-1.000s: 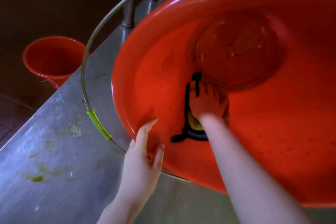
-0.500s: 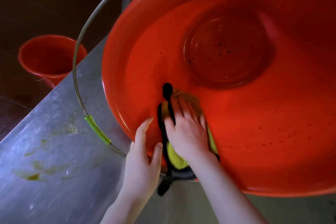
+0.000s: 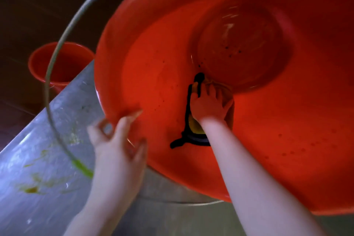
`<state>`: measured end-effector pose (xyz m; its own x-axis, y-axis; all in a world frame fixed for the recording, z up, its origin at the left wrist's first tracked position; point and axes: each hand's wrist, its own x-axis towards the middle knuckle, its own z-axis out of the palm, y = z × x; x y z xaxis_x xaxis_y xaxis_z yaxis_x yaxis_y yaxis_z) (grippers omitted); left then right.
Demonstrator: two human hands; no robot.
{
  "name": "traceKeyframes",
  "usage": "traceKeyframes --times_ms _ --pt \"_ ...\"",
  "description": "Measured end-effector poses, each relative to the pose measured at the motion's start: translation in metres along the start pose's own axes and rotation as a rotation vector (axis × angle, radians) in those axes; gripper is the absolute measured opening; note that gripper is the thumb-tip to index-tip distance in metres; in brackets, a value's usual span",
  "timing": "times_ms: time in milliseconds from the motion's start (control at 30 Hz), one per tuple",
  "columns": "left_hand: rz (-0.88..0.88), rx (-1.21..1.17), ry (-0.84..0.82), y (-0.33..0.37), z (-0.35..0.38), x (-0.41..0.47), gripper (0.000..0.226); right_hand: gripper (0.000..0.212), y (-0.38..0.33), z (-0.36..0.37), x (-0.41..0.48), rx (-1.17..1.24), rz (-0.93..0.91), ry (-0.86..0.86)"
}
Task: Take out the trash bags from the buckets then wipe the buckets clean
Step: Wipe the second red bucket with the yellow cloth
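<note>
Tipped on its side at the bench (image 3: 47, 207) edge, the red bucket (image 3: 268, 140) has its rim gripped by the left hand (image 3: 116, 151) while the right hand (image 3: 207, 105) presses a yellow cloth (image 3: 195, 126) against its inner wall.

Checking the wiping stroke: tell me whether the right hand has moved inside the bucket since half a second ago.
Yes. The right hand with the cloth has gone from the rim up the wall to the bucket bottom.
</note>
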<state>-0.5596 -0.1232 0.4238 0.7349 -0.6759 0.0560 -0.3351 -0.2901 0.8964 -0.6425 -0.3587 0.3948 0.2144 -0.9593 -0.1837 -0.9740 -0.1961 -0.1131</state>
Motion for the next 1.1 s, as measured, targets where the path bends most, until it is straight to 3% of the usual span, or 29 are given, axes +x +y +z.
traceKeyframes --times_ms 67,167,333,433,733,833,900,1000,1100 --pt "0.14 0.084 0.113 0.009 -0.013 0.022 0.056 0.058 0.004 0.0 -0.002 -0.011 -0.014 0.004" --pt "0.298 0.235 0.064 0.008 -0.021 0.041 0.064 0.059 0.015 -0.002 -0.001 -0.025 -0.015 -0.014" --pt "0.16 0.12 -0.093 -0.011 0.002 0.032 0.075 0.056 0.047 -0.012 0.002 -0.247 0.042 0.074" --pt "0.059 0.004 -0.095 -0.012 0.024 0.016 0.074 0.054 0.055 -0.024 0.004 -0.343 0.024 0.033" --pt "-0.047 0.014 -0.121 -0.025 0.026 0.017 0.065 0.058 -0.007 0.017 -0.143 -0.082 -0.387 0.038" --pt "-0.045 0.049 -0.161 -0.026 0.023 0.017 0.068 0.059 -0.006 0.017 -0.119 -0.106 -0.305 0.03" --pt "-0.063 0.056 -0.183 -0.027 0.021 0.015 0.07 0.058 -0.001 0.012 -0.074 -0.129 -0.18 0.07" --pt "-0.076 0.048 -0.193 -0.027 0.024 0.013 0.07 0.057 -0.003 -0.002 -0.006 -0.057 0.0 -0.002" --pt "-0.064 0.031 -0.18 -0.025 0.028 0.015 0.069 0.057 -0.011 -0.005 0.023 -0.062 0.014 -0.041"
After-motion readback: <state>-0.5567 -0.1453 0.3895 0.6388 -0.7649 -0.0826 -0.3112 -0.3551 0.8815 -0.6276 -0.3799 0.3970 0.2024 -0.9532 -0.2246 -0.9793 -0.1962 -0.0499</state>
